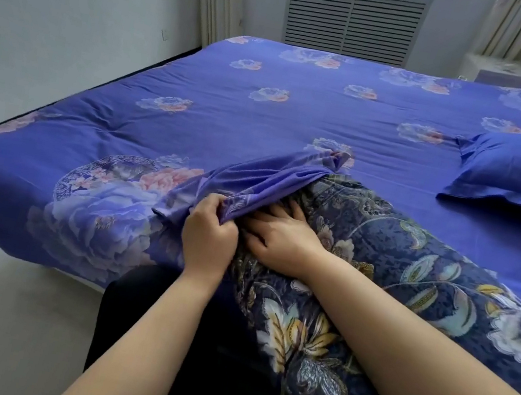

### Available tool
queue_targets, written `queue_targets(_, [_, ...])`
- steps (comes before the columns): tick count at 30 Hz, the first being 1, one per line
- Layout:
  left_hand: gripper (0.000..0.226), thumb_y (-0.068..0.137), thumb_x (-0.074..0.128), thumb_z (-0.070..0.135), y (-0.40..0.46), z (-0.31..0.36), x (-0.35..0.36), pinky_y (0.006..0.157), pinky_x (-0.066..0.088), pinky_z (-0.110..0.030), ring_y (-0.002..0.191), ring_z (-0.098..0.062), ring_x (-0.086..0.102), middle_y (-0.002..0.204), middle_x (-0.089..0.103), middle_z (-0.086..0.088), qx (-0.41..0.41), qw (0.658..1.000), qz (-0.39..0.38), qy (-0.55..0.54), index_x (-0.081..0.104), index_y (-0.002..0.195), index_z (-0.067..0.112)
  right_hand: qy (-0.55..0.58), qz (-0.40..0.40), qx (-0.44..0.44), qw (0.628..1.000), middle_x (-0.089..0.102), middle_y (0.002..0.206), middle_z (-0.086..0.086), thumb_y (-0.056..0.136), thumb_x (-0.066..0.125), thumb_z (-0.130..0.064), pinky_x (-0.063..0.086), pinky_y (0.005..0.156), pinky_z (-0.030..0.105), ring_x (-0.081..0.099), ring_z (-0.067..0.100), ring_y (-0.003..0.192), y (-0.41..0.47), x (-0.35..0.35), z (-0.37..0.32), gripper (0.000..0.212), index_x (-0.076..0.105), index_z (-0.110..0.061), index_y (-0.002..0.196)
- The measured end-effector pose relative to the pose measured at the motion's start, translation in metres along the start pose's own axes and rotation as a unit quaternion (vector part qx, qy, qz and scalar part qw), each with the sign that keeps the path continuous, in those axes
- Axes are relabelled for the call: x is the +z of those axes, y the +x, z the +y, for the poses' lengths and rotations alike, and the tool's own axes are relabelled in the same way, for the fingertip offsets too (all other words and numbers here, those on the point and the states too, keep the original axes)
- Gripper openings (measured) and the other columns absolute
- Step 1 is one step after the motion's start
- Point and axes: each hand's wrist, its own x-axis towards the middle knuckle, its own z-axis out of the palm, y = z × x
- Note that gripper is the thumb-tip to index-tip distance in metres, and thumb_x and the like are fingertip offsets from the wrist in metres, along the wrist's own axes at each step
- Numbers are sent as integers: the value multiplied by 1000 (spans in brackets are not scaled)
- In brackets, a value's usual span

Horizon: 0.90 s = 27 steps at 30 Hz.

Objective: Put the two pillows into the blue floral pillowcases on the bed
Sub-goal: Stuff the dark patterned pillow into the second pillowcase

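A pillow [381, 253] in a dark navy leaf-and-flower cover lies slanted across the near corner of the bed. A blue floral pillowcase [266, 177] is bunched over its far end. My left hand [208, 237] grips the case's open hem. My right hand [280, 235] lies flat on the pillow, fingertips under the hem. A second pillow [520, 177], inside a blue floral case, rests at the right of the bed.
The bed [269, 101] is covered by a blue floral spread. A grey wall runs along its left side. A vent panel [352, 22] and curtains stand behind it, and a white box [507, 73] sits at the far right. Pale floor lies at lower left.
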Motion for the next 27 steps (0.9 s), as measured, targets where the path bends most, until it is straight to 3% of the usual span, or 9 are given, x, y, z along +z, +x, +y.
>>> queue_targets(2, [12,80,49,13,-14,21,5,66,35,-31,81,-34,59,82,67,-15,-19,998,-41,-52,60,81,9,-46,-37,15,998,28,154,-3,98,33,-39,0,115,46,16,19,143,3,-3,1,50,28,-29,147])
queue_targets(4, [26,79,44,27,-25,37,9,72,43,-34,84,-31,60,86,69,-13,-28,989,-101,-109,62,83,10,-52,-69,63,994,24,156,4,99,37,-33,2,116,37,16,20,144,3,-9,6,54,24,-16,149])
queue_targets(7, [21,85,56,30,-17,37,5,69,45,-32,71,-20,56,73,63,-2,-26,977,-178,-114,61,82,11,-53,-75,64,994,22,156,5,100,36,-33,4,117,37,16,20,144,2,-11,10,55,22,-15,149])
queue_targets(12, [19,84,58,11,18,-4,-1,67,38,-31,77,-31,56,74,57,-12,52,994,-82,45,48,67,12,-44,-33,0,998,26,154,-12,100,22,-43,-5,113,47,15,14,144,7,6,5,46,29,-36,145])
queue_targets(15, [11,85,53,9,21,-8,2,65,39,-32,72,-27,56,75,61,-15,-51,995,-91,7,51,74,10,-59,-43,-8,997,26,154,-11,100,22,-43,-9,112,51,13,15,144,8,15,3,45,30,-36,144])
queue_targets(19, [16,84,44,0,29,5,4,55,39,-26,65,-21,52,72,55,-11,-211,947,-118,-212,56,82,10,-56,-45,-14,997,24,154,-11,98,16,-45,-11,111,57,8,17,145,8,20,-2,50,31,-34,144])
queue_targets(22, [14,92,48,11,16,28,-1,44,39,-18,46,-13,49,64,50,-8,-243,899,-234,-280,58,83,9,-90,-64,2,994,19,157,-4,88,8,-51,-7,112,56,6,21,145,10,18,0,67,22,-26,149])
queue_targets(24, [14,87,61,21,4,34,-4,54,42,-23,60,-18,54,70,57,-11,-222,884,-320,-258,63,85,7,-127,-87,14,988,16,158,4,94,25,-44,-1,116,51,6,24,146,10,15,2,62,15,-21,151])
queue_targets(27, [21,70,66,32,9,18,-7,49,31,-25,55,-17,41,62,48,-10,-151,930,-276,-190,61,76,13,-99,-60,-17,993,23,156,-1,98,32,-40,0,115,54,10,22,145,10,15,-2,53,25,-27,148])
